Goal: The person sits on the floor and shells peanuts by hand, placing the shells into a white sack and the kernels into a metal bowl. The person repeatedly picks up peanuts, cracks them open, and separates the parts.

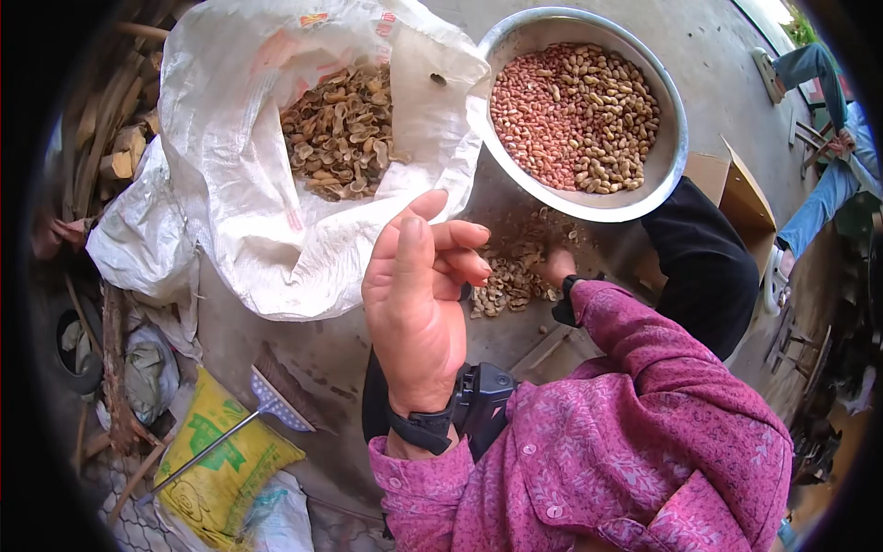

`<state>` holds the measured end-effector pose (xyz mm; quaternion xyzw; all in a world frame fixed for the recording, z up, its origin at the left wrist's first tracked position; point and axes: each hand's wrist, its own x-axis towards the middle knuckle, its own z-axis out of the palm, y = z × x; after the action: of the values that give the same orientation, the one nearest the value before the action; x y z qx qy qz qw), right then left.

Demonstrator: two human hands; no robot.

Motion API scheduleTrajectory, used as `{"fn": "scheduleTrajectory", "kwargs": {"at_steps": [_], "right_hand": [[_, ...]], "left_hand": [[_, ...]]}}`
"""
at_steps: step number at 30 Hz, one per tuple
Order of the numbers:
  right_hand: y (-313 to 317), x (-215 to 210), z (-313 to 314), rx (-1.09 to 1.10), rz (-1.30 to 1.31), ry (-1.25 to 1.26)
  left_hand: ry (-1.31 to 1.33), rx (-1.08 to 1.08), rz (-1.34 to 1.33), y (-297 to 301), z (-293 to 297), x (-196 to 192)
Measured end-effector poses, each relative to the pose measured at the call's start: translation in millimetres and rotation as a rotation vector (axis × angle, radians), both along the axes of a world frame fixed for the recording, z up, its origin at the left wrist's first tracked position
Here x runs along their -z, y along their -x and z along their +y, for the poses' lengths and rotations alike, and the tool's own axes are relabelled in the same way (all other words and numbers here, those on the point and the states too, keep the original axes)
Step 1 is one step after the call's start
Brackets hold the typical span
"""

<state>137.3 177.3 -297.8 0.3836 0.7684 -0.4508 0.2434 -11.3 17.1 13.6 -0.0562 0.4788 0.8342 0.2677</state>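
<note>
My left hand (pixel 418 290) is raised palm up over the floor, its fingers apart and slightly curled, with nothing in it. Lower down, my right hand (pixel 556 267) reaches to a heap of peanut shells (pixel 506 283) on the floor; its fingertips are hidden or blurred. Straight ahead stands a wide metal basin (pixel 679 138). Reddish shelled peanuts (pixel 538 115) fill its left half, and whole peanuts in their shells (pixel 618 115) lie on the right. To the left, a white woven sack (pixel 225 156) gapes, with many empty shells (pixel 340 138) inside.
Firewood (pixel 115 138) and a tyre (pixel 81 345) line the left side. A broom (pixel 276 396) lies across a yellow sack (pixel 225 451) at lower left. An open cardboard box (pixel 740 198) stands right of the basin. Another person in jeans (pixel 819 216) sits at far right.
</note>
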Motion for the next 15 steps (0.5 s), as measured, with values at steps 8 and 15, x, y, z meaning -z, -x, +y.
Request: {"fn": "scheduleTrajectory", "kwargs": {"at_steps": [8,15], "right_hand": [[0.3,-21.7,3.3,-0.048,0.144,0.038],[-74.6,12.2,30.0,-0.112,-0.253,-0.214]], "left_hand": [[-0.011,-0.007,0.000,0.5,3.3,2.0],[0.006,-0.016,0.006,-0.6,-4.3,1.3]]}}
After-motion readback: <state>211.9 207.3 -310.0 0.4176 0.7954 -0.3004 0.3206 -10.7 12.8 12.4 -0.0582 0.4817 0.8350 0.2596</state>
